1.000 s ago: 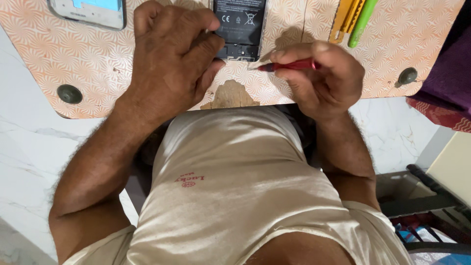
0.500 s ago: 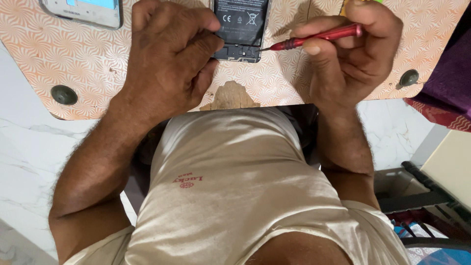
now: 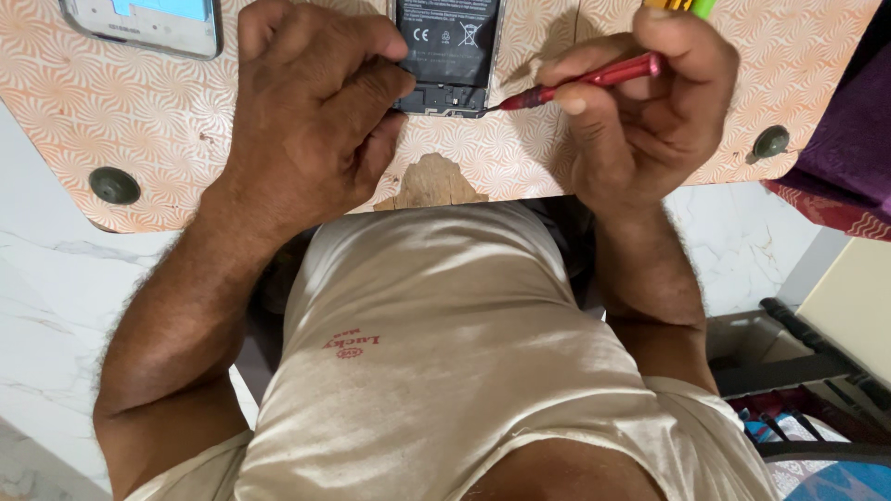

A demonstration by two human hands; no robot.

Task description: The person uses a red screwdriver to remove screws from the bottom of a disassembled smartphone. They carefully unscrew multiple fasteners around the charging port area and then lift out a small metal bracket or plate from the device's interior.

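Observation:
An opened phone (image 3: 448,54) with its black battery showing lies on the orange patterned table (image 3: 139,121) at the top centre. My left hand (image 3: 311,111) rests over the phone's left edge, with its fingers curled against it. My right hand (image 3: 640,107) grips a red screwdriver (image 3: 580,82) whose thin tip touches the phone's lower right corner.
A white phone panel with a blue patch (image 3: 148,23) lies at the top left. Yellow and green tools (image 3: 682,6) show at the top edge. Round dark caps (image 3: 114,185) (image 3: 770,141) sit on the table's corners. Purple cloth (image 3: 849,139) hangs at the right.
My right hand has lifted away from the table edge and swung the red screwdriver so its tip now meets the phone's lower right corner. My left hand stays on the phone.

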